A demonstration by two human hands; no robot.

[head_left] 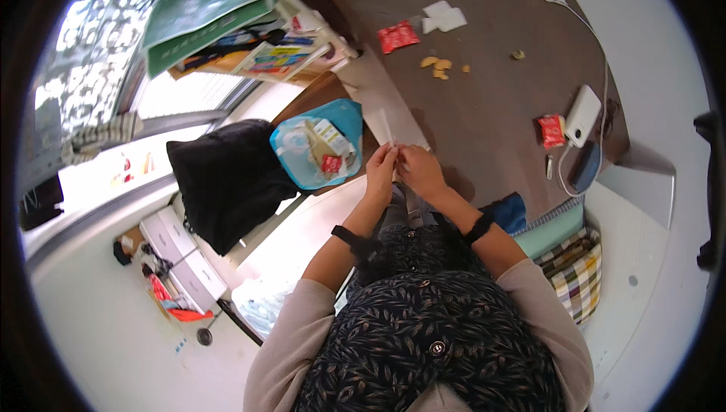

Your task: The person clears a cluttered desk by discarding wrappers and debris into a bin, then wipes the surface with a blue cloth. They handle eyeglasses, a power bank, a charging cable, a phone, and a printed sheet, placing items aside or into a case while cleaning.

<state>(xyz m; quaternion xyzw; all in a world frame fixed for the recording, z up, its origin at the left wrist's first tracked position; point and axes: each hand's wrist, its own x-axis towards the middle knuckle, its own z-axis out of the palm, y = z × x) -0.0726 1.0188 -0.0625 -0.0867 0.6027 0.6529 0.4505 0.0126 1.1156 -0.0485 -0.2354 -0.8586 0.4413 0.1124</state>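
Just over the table's near edge, my left hand (380,171) and my right hand (420,171) meet, fingertips pinched together. Between them is a thin whitish strip (385,128), which looks like a paper slip and sticks up past the fingers. Both hands are closed on its lower end, which the fingers hide. Farther off on the brown table (484,109) lie broken pieces of cookie (439,69). A red packet (398,36) and some white paper pieces (444,17) are beyond them.
Left of my hands stands a blue-lined bin (354,121) with wrappers inside, beside a black cloth or bag (227,178). On the table's right are another red packet (552,131), a white power bank (583,116) and its cable (596,28). Books (212,19) fill the shelf at upper left.
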